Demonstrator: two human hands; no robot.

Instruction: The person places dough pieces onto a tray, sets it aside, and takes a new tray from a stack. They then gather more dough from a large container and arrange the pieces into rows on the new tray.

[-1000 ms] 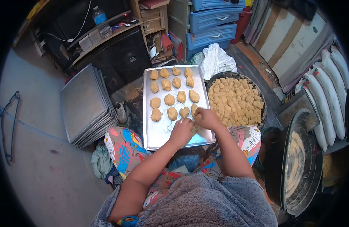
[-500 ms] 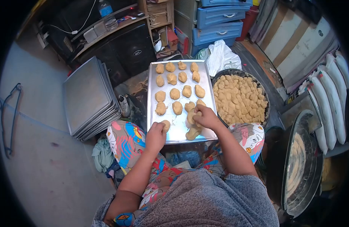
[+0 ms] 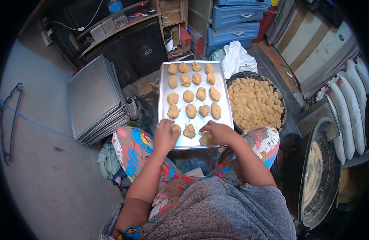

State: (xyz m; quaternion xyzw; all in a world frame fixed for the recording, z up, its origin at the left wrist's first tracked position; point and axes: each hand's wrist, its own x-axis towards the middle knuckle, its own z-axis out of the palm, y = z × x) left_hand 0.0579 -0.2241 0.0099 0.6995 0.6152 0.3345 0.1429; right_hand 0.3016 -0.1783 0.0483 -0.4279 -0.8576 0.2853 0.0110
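Left hand (image 3: pixel 165 135) pinches a dough ball (image 3: pixel 175 129), right hand (image 3: pixel 219 132) cups another dough piece (image 3: pixel 205 139) at the tray (image 3: pixel 222 94) bottom edge. I'd keep spacing matching the rows above.

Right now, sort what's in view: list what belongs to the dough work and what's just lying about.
In use: baking tray; dough pieces; bowl of dough lumps; left hand; right hand.

Lying about: stacked trays; blue drawers; water bottle; white bag; floury pan.

Dough pieces (image 3: pixel 191 111) on the tray (image 3: pixel 221 86) — bowl (image 3: pixel 281 105) right, stacked trays (image 3: pixel 94 98) left.
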